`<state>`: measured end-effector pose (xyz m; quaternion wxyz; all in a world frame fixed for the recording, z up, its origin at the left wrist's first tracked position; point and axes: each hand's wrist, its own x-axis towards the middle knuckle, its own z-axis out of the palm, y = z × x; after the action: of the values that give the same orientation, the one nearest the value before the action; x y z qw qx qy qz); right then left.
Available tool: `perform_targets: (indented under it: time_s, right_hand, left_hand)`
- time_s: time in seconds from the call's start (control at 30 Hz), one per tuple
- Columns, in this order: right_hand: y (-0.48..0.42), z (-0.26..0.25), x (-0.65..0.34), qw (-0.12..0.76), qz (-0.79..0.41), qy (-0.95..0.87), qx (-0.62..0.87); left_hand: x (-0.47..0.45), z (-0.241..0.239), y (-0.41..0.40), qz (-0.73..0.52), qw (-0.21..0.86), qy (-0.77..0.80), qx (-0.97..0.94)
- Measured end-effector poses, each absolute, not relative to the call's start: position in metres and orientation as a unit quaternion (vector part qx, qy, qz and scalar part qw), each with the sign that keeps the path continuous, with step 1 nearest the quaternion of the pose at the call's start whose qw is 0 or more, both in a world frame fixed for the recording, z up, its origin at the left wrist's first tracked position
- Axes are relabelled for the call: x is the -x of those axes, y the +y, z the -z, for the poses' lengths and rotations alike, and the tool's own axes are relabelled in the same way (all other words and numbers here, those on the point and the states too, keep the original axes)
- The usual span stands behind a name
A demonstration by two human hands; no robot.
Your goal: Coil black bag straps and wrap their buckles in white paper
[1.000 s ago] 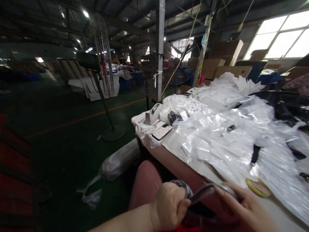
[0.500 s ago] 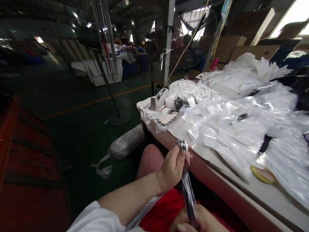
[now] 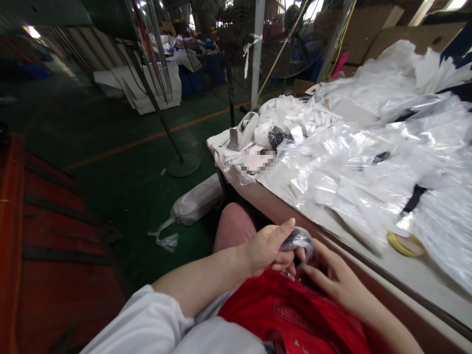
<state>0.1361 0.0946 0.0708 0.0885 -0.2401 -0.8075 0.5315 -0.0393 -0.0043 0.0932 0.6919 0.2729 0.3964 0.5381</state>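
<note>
My left hand is closed around one side of a dark strip in clear plastic, its thumb lying along the top. The strip is bent into a curve above my lap, and what exactly is inside the plastic cannot be made out. On the other side, my right hand pinches the strip, with the fingertips partly hidden behind it. Both hands are close together over a red cloth on my lap, beside the table's front edge.
The table on the right bears heaped clear plastic bags, a yellow tape roll, a tape dispenser and white strips. A stand fan's base and a white bundle are on the green floor. Red boards stand at left.
The strip, earlier stretched down between my hands, is now bent into a curve. My right hand has come up beside my left. The view has tilted downward.
</note>
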Motion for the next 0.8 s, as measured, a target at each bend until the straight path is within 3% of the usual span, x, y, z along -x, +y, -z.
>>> perform_targets:
  time_s: [0.2, 0.3, 0.43, 0.53, 0.67, 0.8]
  right_hand:
    - [0.104, -0.042, -0.123, 0.122, -0.48, -0.818, 0.293]
    - [0.111, -0.039, -0.122, 0.076, -0.487, -0.821, 0.288]
    - [0.091, -0.039, -0.117, -0.05, -0.548, -0.794, 0.256]
    - [0.067, -0.054, -0.116, -0.122, -0.617, -0.752, 0.197]
    - [0.061, -0.091, -0.13, -0.153, -0.695, -0.68, 0.176]
    - [0.087, -0.108, -0.152, -0.061, -0.687, -0.676, 0.26]
  left_hand:
    - [0.047, -0.099, -0.003, -0.563, 0.714, 0.362, -0.206]
    - [0.053, -0.109, 0.0, -0.602, 0.693, 0.349, -0.189]
    - [0.06, -0.118, 0.011, -0.715, 0.578, 0.337, -0.203]
    - [0.06, -0.109, 0.02, -0.75, 0.423, 0.414, -0.295]
    - [0.054, -0.076, 0.023, -0.571, 0.174, 0.581, -0.554]
    - [0.051, -0.053, 0.016, -0.358, 0.073, 0.617, -0.697]
